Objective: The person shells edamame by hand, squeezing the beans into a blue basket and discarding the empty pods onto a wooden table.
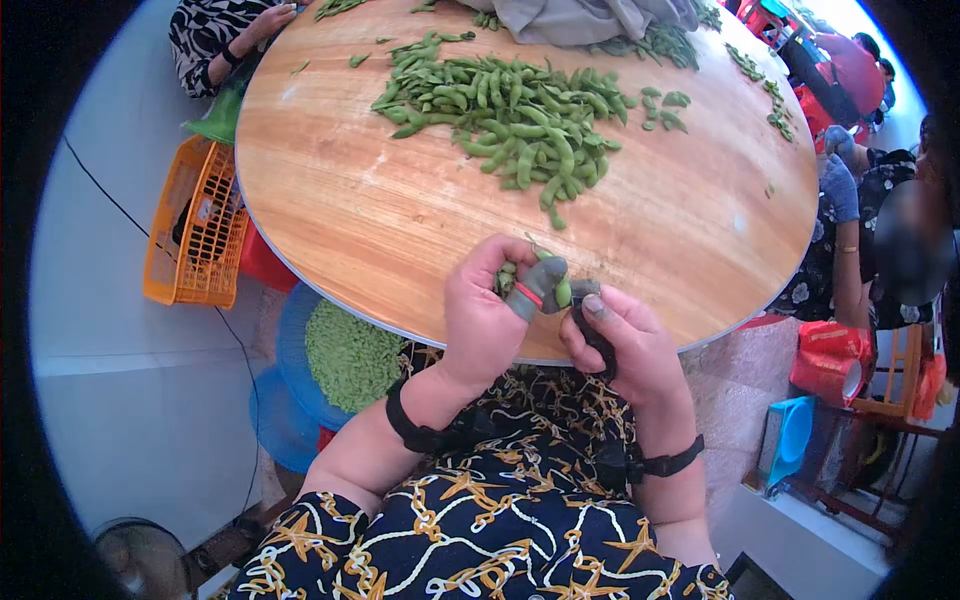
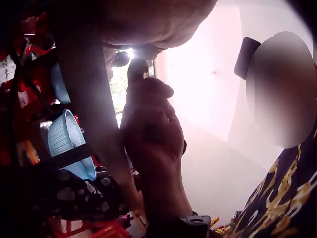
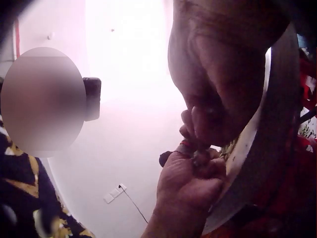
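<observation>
Close over the table's near edge, my left hand (image 1: pixel 488 310) pinches a green edamame pod (image 1: pixel 564 292) between thumb and forefinger. Grey covers sit on those fingertips, one with a red band. More pods (image 1: pixel 506 278) are tucked in the curl of its fingers. My right hand (image 1: pixel 632 345), with dark finger covers, has its thumb and curled forefinger right at the pod's other side. In the right wrist view the left hand (image 3: pixel 185 181) shows below the right; both wrist views are dark, and the pod is hard to make out there.
A heap of edamame pods (image 1: pixel 520 100) lies on the round wooden table (image 1: pixel 330 190). Below its left edge, a blue basin (image 1: pixel 293 325) holds shelled beans (image 1: pixel 350 355). An orange crate (image 1: pixel 205 225) stands at left. Other people sit around the table; a grey cloth (image 1: pixel 580 20) lies at the far side.
</observation>
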The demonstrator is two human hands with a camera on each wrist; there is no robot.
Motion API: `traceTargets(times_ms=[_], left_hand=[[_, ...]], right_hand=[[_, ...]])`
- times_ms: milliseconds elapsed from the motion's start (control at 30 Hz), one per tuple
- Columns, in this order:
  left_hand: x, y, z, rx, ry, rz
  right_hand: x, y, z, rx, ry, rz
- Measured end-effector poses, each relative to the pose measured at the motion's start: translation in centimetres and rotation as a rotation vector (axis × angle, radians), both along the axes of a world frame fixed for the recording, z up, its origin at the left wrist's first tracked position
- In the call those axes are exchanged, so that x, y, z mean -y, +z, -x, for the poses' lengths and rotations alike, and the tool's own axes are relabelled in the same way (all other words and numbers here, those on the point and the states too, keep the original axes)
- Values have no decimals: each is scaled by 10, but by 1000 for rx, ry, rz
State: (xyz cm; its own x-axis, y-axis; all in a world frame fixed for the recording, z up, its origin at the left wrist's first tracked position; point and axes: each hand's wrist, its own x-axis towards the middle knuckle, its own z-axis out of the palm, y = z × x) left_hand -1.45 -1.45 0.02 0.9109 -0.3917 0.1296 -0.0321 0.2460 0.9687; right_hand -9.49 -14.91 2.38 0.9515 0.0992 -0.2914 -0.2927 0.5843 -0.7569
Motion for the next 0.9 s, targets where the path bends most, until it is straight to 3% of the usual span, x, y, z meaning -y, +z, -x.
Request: traceTargets(times_ms=[167,233,367,433,467,533,667,733,833,900], left_hand=[[0,3,-2,13,-41,-39],[-3,1,-7,-241,-272,101],[-10,4,-13,-540,-410,316],[-9,6,-14,-510,-426,272],[-9,8,-15,-507,-421,284],[-9,11,-16,-88,-364,-156],[-6,7,-17,-128,-250,-80],[-4,7,-17,-336,-287,138],[-9,16,-19,-430,-355,194],[-9,14,-19,-312,-353,78]], right_hand=[[-3,-1,-3,14,-25,227],[-5,3,-5,-31,-19,162],[-10,10,-7,-117,0,88],[-11,12,-9,-76,-17,343],[-12,8,-10,-75,-9,354],[-12,-2,-11,118,-138,852],[-11,5,-17,61,-192,814],[-6,10,-18,-97,-143,507],[-1,13,-18,-97,-36,593],[4,15,-22,-59,-131,640]])
